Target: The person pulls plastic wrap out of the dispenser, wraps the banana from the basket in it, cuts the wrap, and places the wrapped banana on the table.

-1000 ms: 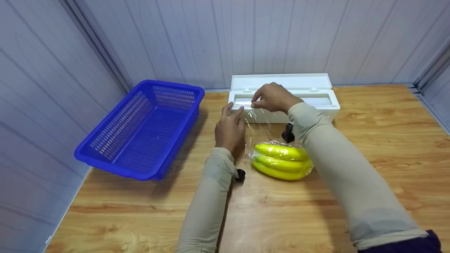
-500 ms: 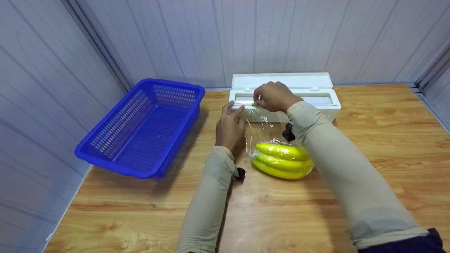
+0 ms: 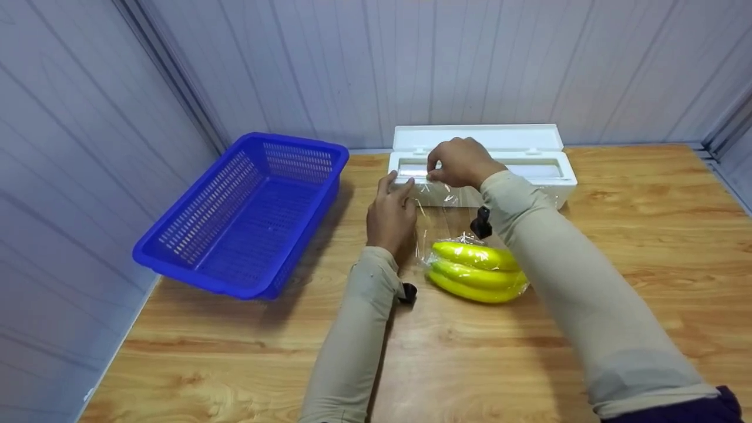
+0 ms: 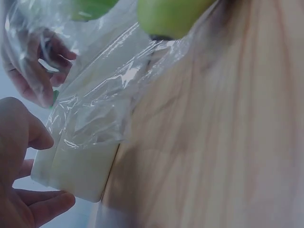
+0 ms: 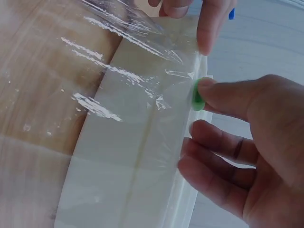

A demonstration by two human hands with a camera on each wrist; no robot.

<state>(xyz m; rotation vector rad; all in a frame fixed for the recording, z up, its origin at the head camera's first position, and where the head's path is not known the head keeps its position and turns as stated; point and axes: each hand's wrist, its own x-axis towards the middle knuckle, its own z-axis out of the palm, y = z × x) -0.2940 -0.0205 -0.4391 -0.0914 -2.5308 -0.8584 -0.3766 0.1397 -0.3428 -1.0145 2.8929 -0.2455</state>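
Stretched cling film (image 5: 109, 66) runs from the white cling film dispenser (image 3: 482, 176), its lid up, to a bunch of yellow bananas (image 3: 479, 273) wrapped in the film. My right hand (image 3: 461, 163), fingers bent, pinches a small green slide cutter (image 5: 198, 95) on the dispenser's front rim. My left hand (image 3: 390, 214) is at the dispenser's left front corner, fingers reaching forward and spread over the rim and end. In the left wrist view, the film's edge lies over the dispenser's front, close to my left fingertips (image 4: 45, 137).
A blue perforated basket (image 3: 294, 247) stands on the wooden table (image 3: 482, 352) to the left. Behind the dispenser rises a pale panelled wall (image 3: 388, 70). A black wrist camera sits on each sleeve.
The whole view has shifted slightly to the right. The film in front of the dispenser hangs less tightly than a second ago. My hands keep nearly the same places on the dispenser.
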